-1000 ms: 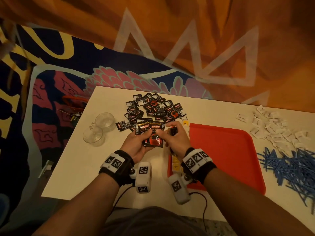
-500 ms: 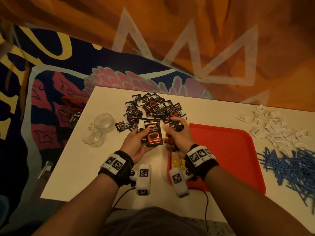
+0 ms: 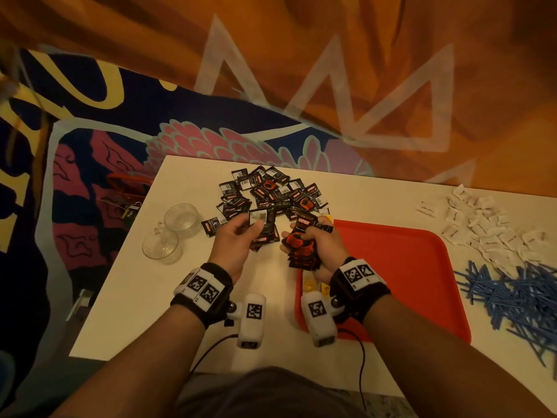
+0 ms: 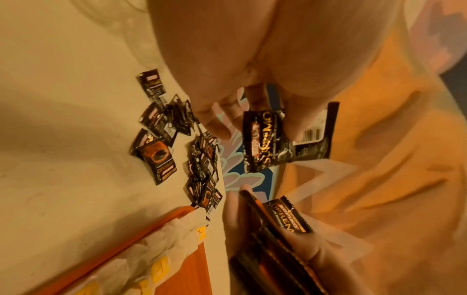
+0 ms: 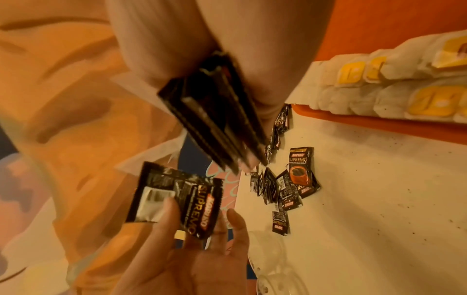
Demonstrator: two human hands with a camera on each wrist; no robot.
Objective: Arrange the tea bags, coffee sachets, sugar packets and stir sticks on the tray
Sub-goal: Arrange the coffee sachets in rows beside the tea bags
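The fingers [image 3: 301,235] of the right hand [image 3: 316,245] are curled tightly round a thick stack of black and red foil coffee sachets [image 3: 301,247], held on edge just above the near left corner of the flat red plastic tray [image 3: 404,267]. The stack looks uneven, so it may fan out or slip if the grip loosens; glossy foil probably slides easily.

The left hand [image 3: 238,242] pinches two loose black sachets [image 3: 263,226] between thumb and fingers [image 5: 235,219], apart from the stack. Passing them over could knock the stack, or push the white tea bags with yellow tags [image 5: 379,85] already lined along the tray edge.

The loose pile of sachets [image 3: 271,191] lies on the white worktop [image 3: 135,297] behind the hands.
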